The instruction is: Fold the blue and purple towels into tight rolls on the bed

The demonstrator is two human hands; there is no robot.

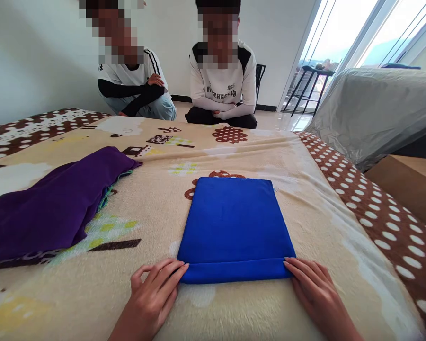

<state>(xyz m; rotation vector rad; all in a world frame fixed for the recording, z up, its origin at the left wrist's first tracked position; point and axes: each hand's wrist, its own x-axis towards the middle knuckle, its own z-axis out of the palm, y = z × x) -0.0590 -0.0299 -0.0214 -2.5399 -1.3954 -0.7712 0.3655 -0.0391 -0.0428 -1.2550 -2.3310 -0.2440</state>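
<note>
Folding, apparently: your left hand [152,291] and right hand [316,288], fingers together, slightly bent, touch the ends of the near folded strip [234,272] of the blue cloth [234,218] on the blanket [248,310]; whether they pinch, I can't tell. Next probably calls for turning it evenly farward.

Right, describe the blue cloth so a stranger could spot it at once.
Find the patterned blanket, then the left hand and right hand. Both touch the blue cloth, flat with a folded near edge, unlike the rumpled purple cloth at left.
</note>
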